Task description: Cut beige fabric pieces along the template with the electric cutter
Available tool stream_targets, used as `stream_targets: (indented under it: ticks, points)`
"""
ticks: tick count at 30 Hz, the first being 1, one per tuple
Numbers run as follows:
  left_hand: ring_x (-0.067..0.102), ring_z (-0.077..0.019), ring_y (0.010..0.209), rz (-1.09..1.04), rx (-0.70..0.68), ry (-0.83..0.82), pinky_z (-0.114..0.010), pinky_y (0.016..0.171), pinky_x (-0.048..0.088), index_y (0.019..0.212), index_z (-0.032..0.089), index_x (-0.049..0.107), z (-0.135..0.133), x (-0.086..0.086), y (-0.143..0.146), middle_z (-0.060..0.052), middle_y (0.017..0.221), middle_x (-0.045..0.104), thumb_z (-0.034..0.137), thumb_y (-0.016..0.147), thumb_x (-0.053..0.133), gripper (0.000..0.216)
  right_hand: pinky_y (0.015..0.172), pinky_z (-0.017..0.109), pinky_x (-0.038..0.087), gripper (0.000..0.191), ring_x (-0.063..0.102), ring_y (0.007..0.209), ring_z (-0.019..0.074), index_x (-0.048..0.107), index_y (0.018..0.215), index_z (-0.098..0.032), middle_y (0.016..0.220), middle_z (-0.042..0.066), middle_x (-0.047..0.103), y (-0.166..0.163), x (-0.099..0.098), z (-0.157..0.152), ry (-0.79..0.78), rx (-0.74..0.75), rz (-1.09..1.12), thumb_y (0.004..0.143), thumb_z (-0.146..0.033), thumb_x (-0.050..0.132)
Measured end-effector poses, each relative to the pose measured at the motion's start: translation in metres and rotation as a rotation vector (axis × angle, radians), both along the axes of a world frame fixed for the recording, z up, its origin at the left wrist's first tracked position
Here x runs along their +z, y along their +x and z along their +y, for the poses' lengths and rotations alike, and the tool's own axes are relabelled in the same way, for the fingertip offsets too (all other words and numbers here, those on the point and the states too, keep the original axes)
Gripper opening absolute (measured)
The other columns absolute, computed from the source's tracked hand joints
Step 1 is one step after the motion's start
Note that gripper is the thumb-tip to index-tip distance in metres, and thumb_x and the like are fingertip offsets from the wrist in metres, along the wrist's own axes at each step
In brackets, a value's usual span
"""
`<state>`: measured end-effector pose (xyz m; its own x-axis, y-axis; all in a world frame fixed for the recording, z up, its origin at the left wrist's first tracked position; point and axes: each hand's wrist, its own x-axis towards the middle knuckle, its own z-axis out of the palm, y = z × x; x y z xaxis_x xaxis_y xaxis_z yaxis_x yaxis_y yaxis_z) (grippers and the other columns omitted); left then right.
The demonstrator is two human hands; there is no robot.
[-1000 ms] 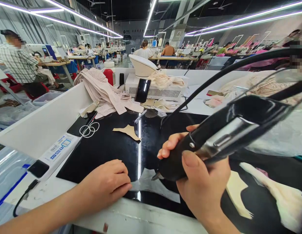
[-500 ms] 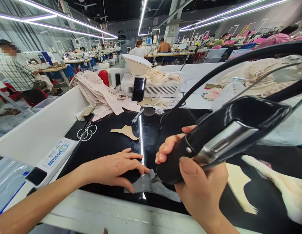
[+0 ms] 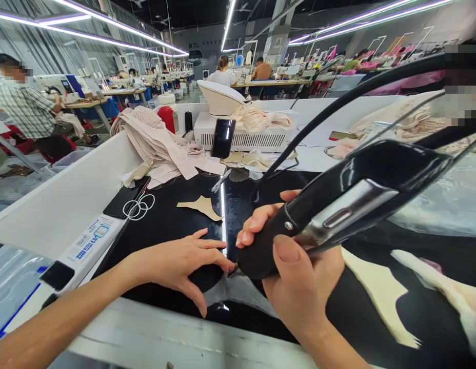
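My right hand (image 3: 299,292) is wrapped round a black corded hand tool (image 3: 338,200) with a metal lever along its side, the thumb near the lever. Its small pointed tip faces down and left, over a thin translucent piece (image 3: 238,292) on the glossy black tabletop (image 3: 172,230). My left hand (image 3: 180,266) lies low over the black surface with fingers spread. Its index fingertip is right beside the tool's tip, and its thumb is by the left end of the translucent piece. Part of that piece is hidden behind my right hand.
A tan cut piece (image 3: 202,206) lies beyond my left hand; a cream piece (image 3: 376,292) is on the right. At the back are pale fabric strips (image 3: 157,148), a phone (image 3: 223,138) and a white machine (image 3: 257,137). A thick black cable (image 3: 322,123) arches over the right side.
The tool and my right hand have shifted slightly left and up. My left thumb has moved a little nearer the table edge, wider from the index finger. The view has shifted slightly.
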<state>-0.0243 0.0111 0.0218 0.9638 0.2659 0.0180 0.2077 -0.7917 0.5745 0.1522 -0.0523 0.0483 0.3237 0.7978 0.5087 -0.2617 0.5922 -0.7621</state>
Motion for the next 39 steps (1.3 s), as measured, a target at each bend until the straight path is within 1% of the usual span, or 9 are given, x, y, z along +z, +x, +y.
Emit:
stream_targets:
  ticks: [5,9,11,14,18,24,28,33,39]
  points:
    - [0.041,-0.0290,0.143,-0.031,0.002,-0.019,-0.062,0.122,0.013,0.132,0.026,0.048,0.000,-0.003,0.000,-0.010,0.130,0.064,0.037,0.075,0.084,0.068,0.053,0.033,0.054,0.037,0.062,0.060,0.0167,0.056,0.109,-0.028,0.078,-0.002,0.064,-0.001,-0.002,0.002,-0.006,-0.010,-0.002,0.080,-0.038,0.078]
    - [0.042,-0.0287,0.143,-0.049,0.014,-0.040,-0.062,0.122,0.011,0.136,0.026,0.046,-0.001,-0.004,0.001,-0.011,0.135,0.061,0.037,0.072,0.086,0.076,0.054,0.033,0.053,0.039,0.059,0.060,0.0161,0.057,0.113,-0.028,0.078,-0.002,0.064,0.000,-0.004,0.003,0.005,-0.007,-0.010,0.081,-0.038,0.077]
    - [0.043,-0.0285,0.142,-0.062,0.019,-0.036,-0.061,0.122,0.011,0.136,0.025,0.047,-0.001,-0.004,0.002,-0.011,0.137,0.060,0.036,0.070,0.087,0.078,0.056,0.033,0.053,0.038,0.058,0.061,0.0158,0.057,0.113,-0.028,0.079,-0.003,0.063,0.001,-0.005,0.003,-0.003,-0.010,-0.019,0.082,-0.038,0.077]
    - [0.044,-0.0280,0.141,-0.081,0.014,-0.033,-0.063,0.121,0.013,0.135,0.024,0.047,-0.001,-0.005,0.003,-0.011,0.137,0.060,0.034,0.073,0.086,0.074,0.055,0.032,0.051,0.036,0.058,0.062,0.0159,0.058,0.112,-0.029,0.077,-0.003,0.062,0.000,-0.004,0.003,-0.018,-0.016,-0.032,0.082,-0.038,0.077]
    - [0.046,-0.0278,0.140,-0.077,0.019,-0.040,-0.063,0.121,0.015,0.132,0.024,0.049,-0.001,-0.005,0.004,-0.011,0.137,0.060,0.034,0.074,0.085,0.069,0.055,0.033,0.051,0.040,0.057,0.060,0.0166,0.059,0.110,-0.028,0.075,-0.003,0.062,0.000,0.000,0.002,-0.017,-0.024,-0.019,0.077,-0.039,0.080]
    - [0.043,-0.0285,0.142,-0.089,0.021,-0.067,-0.066,0.120,0.014,0.131,0.024,0.049,-0.002,-0.006,0.005,-0.008,0.137,0.060,0.034,0.068,0.089,0.076,0.049,0.032,0.050,0.045,0.055,0.056,0.0166,0.060,0.104,-0.028,0.071,-0.004,0.063,0.000,0.007,0.002,-0.063,-0.037,0.023,0.069,-0.041,0.085]
    - [0.043,-0.0302,0.142,-0.100,0.029,-0.088,-0.063,0.121,0.015,0.132,0.026,0.050,-0.001,-0.007,0.006,-0.009,0.137,0.060,0.033,0.072,0.086,0.070,0.045,0.030,0.050,0.045,0.056,0.053,0.0163,0.061,0.101,-0.027,0.068,-0.005,0.064,-0.001,0.008,0.003,-0.058,-0.062,0.035,0.067,-0.039,0.086]
    - [0.039,-0.0295,0.144,-0.070,0.000,-0.116,-0.058,0.123,0.009,0.133,0.021,0.049,0.003,-0.009,0.007,-0.010,0.139,0.058,0.037,0.075,0.084,0.069,0.046,0.030,0.052,0.041,0.056,0.051,0.0158,0.062,0.099,-0.027,0.066,-0.006,0.065,-0.004,0.009,0.002,-0.067,-0.091,0.034,0.065,-0.034,0.084]
    - [0.040,-0.0291,0.144,-0.081,-0.006,-0.084,-0.051,0.125,0.007,0.133,0.021,0.050,0.003,-0.009,0.008,-0.008,0.137,0.060,0.037,0.077,0.081,0.066,0.045,0.028,0.053,0.039,0.056,0.050,0.0153,0.064,0.098,-0.027,0.064,-0.005,0.066,-0.006,0.011,-0.003,-0.065,-0.037,0.067,0.066,-0.038,0.083]
